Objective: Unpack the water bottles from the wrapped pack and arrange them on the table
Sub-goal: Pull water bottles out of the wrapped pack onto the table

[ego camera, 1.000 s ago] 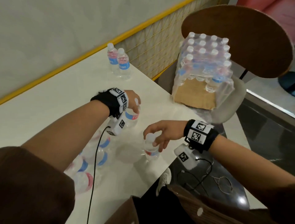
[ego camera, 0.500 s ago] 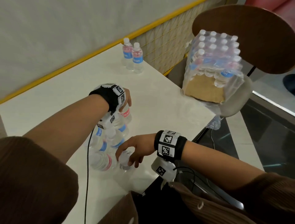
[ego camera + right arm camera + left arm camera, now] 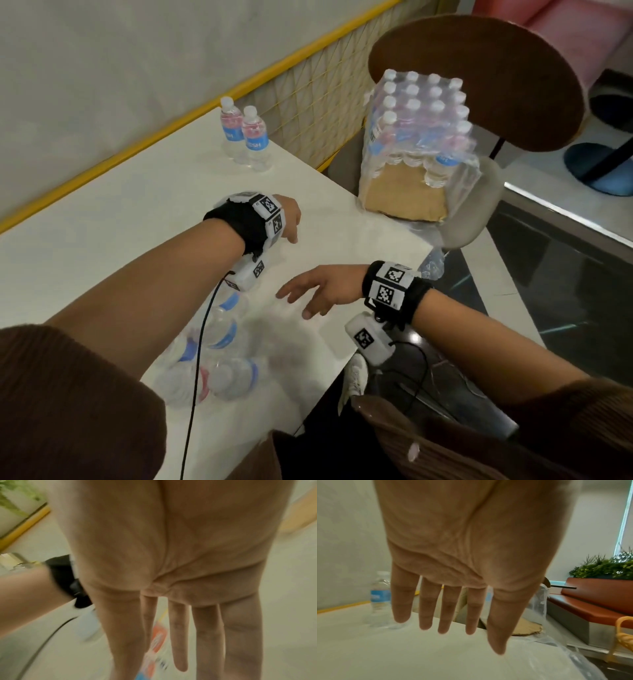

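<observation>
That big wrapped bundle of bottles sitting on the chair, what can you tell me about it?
The wrapped pack is a block of small clear water bottles with white caps and blue and pink labels, standing upright in rows under clear plastic film. It sits on a brown cardboard tray on the seat of a chair beside the white table. The near part of the tray is bare, and loose film hangs down there. Neither hand touches it.

Your left hand (image 3: 289, 219) and right hand (image 3: 322, 289) hover empty, fingers spread, above the table (image 3: 120, 219). A blurred cluster of bottles (image 3: 219, 356) stands beneath your left forearm; two bottles (image 3: 245, 133) stand at the table's far edge; the wrapped pack (image 3: 418, 144) sits beyond its right edge.
</observation>
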Demonstrator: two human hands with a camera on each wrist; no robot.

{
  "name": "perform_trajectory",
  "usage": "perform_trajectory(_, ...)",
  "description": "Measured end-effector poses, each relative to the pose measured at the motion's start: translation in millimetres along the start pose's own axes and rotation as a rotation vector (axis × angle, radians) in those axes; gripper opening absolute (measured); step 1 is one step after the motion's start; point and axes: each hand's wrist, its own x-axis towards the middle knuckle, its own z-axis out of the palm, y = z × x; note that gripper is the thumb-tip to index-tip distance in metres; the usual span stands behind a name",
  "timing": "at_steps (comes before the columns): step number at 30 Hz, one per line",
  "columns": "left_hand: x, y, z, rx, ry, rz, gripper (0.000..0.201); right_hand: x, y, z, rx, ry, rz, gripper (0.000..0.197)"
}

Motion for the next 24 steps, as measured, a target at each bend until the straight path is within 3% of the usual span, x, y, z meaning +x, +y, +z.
perform_trajectory(7,52,72,-7,-0.188,0.214,0.144,0.051,-41,95,-100,0.329,0.529,0.200,0.039)
perform_trajectory(10,71,97,-18,-0.291,0.302,0.183,0.059,-53,122,-137,0.483,0.797,0.201,0.048)
perform_trajectory(14,98,118,-37,-0.311,0.311,0.170,0.081,-60,139,-179,0.609,1.042,0.154,0.066)
perform_trajectory(17,114,129,-51,-0.331,0.336,0.161,0.086,-63,144,-211,0.572,1.232,0.248,0.058)
perform_trajectory(20,121,132,-57,-0.385,0.406,0.179,0.083,-71,143,-235,0.399,1.258,0.419,0.054)
perform_trajectory(24,128,132,-57,-0.416,0.470,0.219,0.075,-69,150,-258,0.354,1.087,0.506,0.055)
